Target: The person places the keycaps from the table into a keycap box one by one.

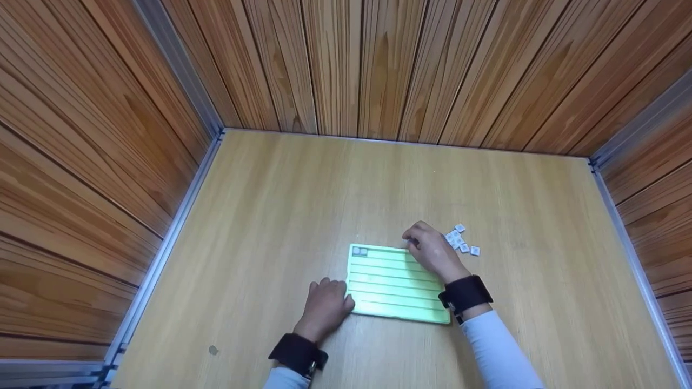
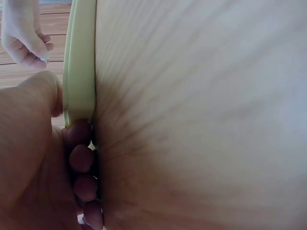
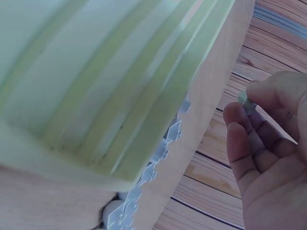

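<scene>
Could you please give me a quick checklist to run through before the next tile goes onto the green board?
1. Green board flat on the table: ok.
2. Left hand steadying the board's left edge: ok.
3. Right hand pinching a small tile in its fingers: ok.
4. Top row has free space beside the placed tiles: ok.
5. Loose tiles close by on the right: ok.
6. Tile's face orientation: cannot tell.

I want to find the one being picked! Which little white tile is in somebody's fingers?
The tile pinched by the right hand; the other tiles lie loose on the table.
</scene>
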Available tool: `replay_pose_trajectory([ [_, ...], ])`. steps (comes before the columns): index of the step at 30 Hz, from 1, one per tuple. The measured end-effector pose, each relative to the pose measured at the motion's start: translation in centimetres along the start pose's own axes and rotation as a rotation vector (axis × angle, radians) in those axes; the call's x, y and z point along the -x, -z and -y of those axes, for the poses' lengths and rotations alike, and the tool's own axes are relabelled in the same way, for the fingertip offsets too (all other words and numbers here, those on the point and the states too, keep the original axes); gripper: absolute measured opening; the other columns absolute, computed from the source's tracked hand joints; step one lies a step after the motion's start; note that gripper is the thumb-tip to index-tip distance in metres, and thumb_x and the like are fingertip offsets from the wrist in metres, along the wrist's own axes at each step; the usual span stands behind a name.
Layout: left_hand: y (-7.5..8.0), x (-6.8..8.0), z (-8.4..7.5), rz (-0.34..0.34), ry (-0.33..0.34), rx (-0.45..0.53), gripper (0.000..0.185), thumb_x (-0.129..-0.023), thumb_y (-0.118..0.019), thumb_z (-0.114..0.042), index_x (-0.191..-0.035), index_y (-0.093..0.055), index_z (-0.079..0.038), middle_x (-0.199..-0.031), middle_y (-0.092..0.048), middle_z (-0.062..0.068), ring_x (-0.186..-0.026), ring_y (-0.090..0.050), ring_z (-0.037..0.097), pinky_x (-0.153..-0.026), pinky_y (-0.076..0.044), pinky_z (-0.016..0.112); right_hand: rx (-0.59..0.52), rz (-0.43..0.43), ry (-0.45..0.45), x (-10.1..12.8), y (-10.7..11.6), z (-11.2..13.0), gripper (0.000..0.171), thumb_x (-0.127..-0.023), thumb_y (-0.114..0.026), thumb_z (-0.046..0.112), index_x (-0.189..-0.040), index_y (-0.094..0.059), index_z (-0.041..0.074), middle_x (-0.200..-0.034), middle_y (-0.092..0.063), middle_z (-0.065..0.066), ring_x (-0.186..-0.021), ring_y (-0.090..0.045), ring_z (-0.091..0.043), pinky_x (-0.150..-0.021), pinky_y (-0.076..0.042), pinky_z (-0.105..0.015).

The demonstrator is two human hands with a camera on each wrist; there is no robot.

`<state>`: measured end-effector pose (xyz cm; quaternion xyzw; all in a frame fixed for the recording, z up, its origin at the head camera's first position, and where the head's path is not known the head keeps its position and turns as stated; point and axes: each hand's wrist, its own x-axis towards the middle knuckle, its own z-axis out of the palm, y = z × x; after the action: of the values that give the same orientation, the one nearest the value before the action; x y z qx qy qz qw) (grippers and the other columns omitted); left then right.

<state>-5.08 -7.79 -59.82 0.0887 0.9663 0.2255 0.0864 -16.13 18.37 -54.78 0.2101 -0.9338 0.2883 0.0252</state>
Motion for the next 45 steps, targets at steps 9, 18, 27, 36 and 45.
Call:
replay_pose_trajectory([
  [9,0.0,-0.1,0.1,0.004,0.002,-0.008,0.02,-0.089,-0.055,-0.029,-0.075,-0.053,-0.014,-0.067,-0.044,-0.002,-0.071,-0.036,0.02,-0.072,-0.028,0.037,0.018,0.042,0.032,-0.3,-1.0,1.3,0.016,-0.087,-0.069,0.0,-0.102,-0.073,0.003,-0.101,-0.068,-0.008,-0.091,-0.067,-0.023,-0.077,-0.055,-0.038],
  [18,-0.2,-0.1,0.2,-0.002,-0.001,-0.023,0.021,-0.089,-0.054,-0.028,-0.075,-0.054,-0.013,-0.067,-0.044,-0.002,-0.07,-0.036,0.02,-0.071,-0.028,0.037,0.018,0.069,0.099,-0.4,-2.4,2.8,0.015,-0.085,-0.07,-0.002,-0.098,-0.075,0.004,-0.097,-0.069,-0.007,-0.091,-0.066,-0.024,-0.076,-0.055,-0.038],
  [27,-0.2,-0.1,0.2,-0.022,-0.017,-0.021,0.021,-0.089,-0.055,-0.028,-0.073,-0.051,-0.014,-0.067,-0.044,-0.002,-0.069,-0.036,0.02,-0.07,-0.029,0.037,0.017,0.068,0.115,-0.8,-3.6,4.0,0.015,-0.085,-0.069,-0.002,-0.098,-0.075,0.003,-0.096,-0.069,-0.007,-0.089,-0.067,-0.024,-0.074,-0.055,-0.038],
  [36,-0.3,-0.1,0.1,-0.006,-0.013,-0.032,0.021,-0.09,-0.055,-0.03,-0.078,-0.055,-0.013,-0.068,-0.045,-0.002,-0.071,-0.037,0.02,-0.072,-0.029,0.038,0.044,0.079,0.109,-1.0,-4.5,4.6,0.017,-0.084,-0.069,-0.003,-0.098,-0.075,0.003,-0.094,-0.067,-0.008,-0.088,-0.067,-0.024,-0.076,-0.055,-0.037],
  [45,-0.1,0.0,0.1,-0.025,-0.026,-0.033,0.02,-0.09,-0.056,-0.029,-0.077,-0.055,-0.013,-0.068,-0.046,-0.001,-0.071,-0.038,0.02,-0.071,-0.03,0.038,0.079,0.079,0.145,-1.1,-4.9,5.0,0.017,-0.084,-0.07,-0.005,-0.098,-0.074,0.002,-0.094,-0.064,-0.008,-0.087,-0.066,-0.024,-0.074,-0.055,-0.036],
])
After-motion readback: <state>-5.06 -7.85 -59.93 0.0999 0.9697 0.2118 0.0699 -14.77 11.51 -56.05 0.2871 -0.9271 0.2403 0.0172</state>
